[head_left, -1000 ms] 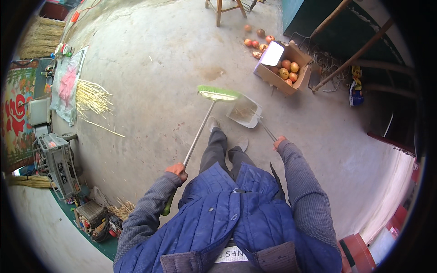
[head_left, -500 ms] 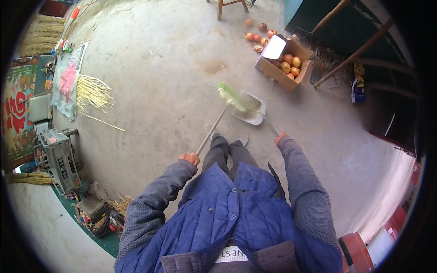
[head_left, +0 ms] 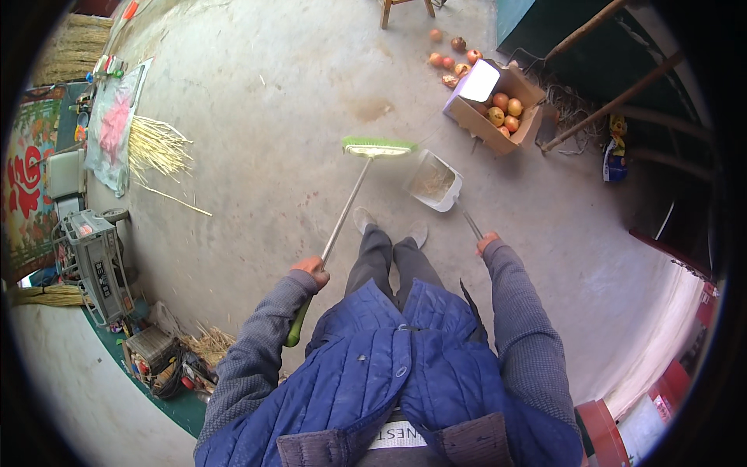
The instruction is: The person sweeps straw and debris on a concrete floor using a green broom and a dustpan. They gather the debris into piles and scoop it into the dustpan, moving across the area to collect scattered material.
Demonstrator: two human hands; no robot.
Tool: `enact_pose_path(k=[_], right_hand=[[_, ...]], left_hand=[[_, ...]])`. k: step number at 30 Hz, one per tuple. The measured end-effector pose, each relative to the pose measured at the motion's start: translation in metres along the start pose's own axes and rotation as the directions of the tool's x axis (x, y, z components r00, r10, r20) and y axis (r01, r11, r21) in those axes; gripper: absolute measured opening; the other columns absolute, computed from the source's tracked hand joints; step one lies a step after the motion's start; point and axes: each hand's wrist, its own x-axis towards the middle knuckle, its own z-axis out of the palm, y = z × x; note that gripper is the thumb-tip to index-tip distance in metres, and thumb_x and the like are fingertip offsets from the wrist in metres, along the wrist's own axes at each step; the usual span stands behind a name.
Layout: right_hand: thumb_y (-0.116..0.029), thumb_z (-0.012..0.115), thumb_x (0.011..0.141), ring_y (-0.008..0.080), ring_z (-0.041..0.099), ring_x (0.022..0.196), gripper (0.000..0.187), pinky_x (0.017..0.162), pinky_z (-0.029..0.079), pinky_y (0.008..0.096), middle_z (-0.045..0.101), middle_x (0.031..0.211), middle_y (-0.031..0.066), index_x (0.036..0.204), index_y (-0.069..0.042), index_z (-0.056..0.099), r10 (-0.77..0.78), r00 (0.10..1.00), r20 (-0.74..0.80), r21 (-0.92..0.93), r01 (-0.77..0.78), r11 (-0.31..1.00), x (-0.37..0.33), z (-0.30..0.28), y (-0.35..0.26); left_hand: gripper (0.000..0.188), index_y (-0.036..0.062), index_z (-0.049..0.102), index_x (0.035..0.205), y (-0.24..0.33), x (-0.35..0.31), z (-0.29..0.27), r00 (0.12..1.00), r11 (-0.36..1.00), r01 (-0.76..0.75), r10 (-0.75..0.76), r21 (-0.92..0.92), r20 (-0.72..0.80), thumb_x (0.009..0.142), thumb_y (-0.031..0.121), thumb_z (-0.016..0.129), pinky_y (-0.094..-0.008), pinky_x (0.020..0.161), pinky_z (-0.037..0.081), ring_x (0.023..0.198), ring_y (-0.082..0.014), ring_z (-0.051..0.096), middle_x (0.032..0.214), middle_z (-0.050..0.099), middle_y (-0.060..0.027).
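Observation:
My left hand (head_left: 311,271) is closed round the metal pole of a broom (head_left: 380,146), whose green grip end sticks out behind the wrist. The broom's wide head, with green bristles, is out ahead of my feet, left of the dustpan and apart from it. In my right hand (head_left: 488,241) is the thin metal handle of a white dustpan (head_left: 436,183). Pale straw-like debris lies inside the pan, and its mouth faces up and to the left.
An open cardboard box (head_left: 475,124) of round reddish fruit stands ahead right, with loose fruit (head_left: 446,62) beside it. Wooden poles (head_left: 615,101) lean at the right. Pale straw stalks (head_left: 159,148) lie on the left, near a grey machine (head_left: 101,265) and a wicker basket (head_left: 152,346).
The broom head has swung left, off the dustpan, and turned crosswise. The dustpan has tilted, and debris in it now shows clearly. My left hand has drawn slightly left.

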Motion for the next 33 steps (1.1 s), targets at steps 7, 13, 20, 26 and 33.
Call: enact_pose_path(k=[7,13,20,26,33], right_hand=[[-0.010,0.047,0.073,0.0208,0.056,0.050,0.018,0.051,0.045,0.0343,0.058,0.055,0.0071,0.059,-0.007,0.057,-0.283,0.948,0.148,-0.488,0.319,0.813,-0.011,-0.004,-0.006],[-0.010,0.048,0.076,0.0174,0.059,0.060,0.018,0.058,0.045,0.0304,0.062,0.066,0.0051,0.061,-0.008,0.059,-0.216,0.959,0.183,-0.415,0.274,0.867,-0.030,-0.022,-0.039],[-0.019,0.049,0.078,0.0169,0.060,0.072,0.017,0.066,0.043,0.0302,0.063,0.075,0.0047,0.073,-0.010,0.063,-0.262,0.916,0.304,-0.752,0.400,0.524,-0.037,-0.022,-0.054],[-0.007,0.048,0.075,0.0167,0.058,0.057,0.012,0.051,0.043,0.0304,0.061,0.065,0.0072,0.067,-0.004,0.057,-0.403,0.837,0.371,-0.696,0.537,0.476,-0.039,-0.023,-0.053],[-0.004,0.044,0.075,0.0167,0.054,0.049,0.011,0.041,0.039,0.0319,0.057,0.059,0.0103,0.068,-0.003,0.052,0.183,0.975,0.126,0.231,-0.208,0.950,-0.043,-0.021,-0.055]], left_hand=[[0.026,0.0038,0.058,0.080,0.018,0.042,-0.021,0.998,0.998,0.064,-0.064,0.006,-0.004,0.066,0.024,0.050,-0.0386,0.075,0.046,0.085,-0.0351,0.057,0.087,0.059,-0.0203],[0.021,-0.0009,0.056,0.080,0.007,0.019,-0.011,1.000,0.953,-0.031,0.030,0.302,0.006,0.069,0.015,0.048,-0.0410,0.069,0.047,0.076,-0.0345,0.060,0.078,0.060,-0.0204],[0.010,0.0011,0.049,0.075,0.001,-0.002,0.015,0.974,0.852,-0.223,0.208,0.474,0.085,0.071,0.010,0.047,-0.0398,0.058,0.048,0.066,-0.0304,0.062,0.065,0.059,-0.0160],[0.006,0.0010,0.046,0.072,0.005,-0.011,0.037,0.970,0.847,-0.235,0.237,0.478,0.057,0.072,0.007,0.045,-0.0402,0.050,0.047,0.058,-0.0311,0.060,0.057,0.057,-0.0158],[0.006,0.0014,0.044,0.072,0.010,-0.002,0.029,0.970,0.872,-0.201,0.242,0.446,-0.036,0.072,0.007,0.046,-0.0420,0.051,0.046,0.056,-0.0324,0.059,0.056,0.056,-0.0168]])
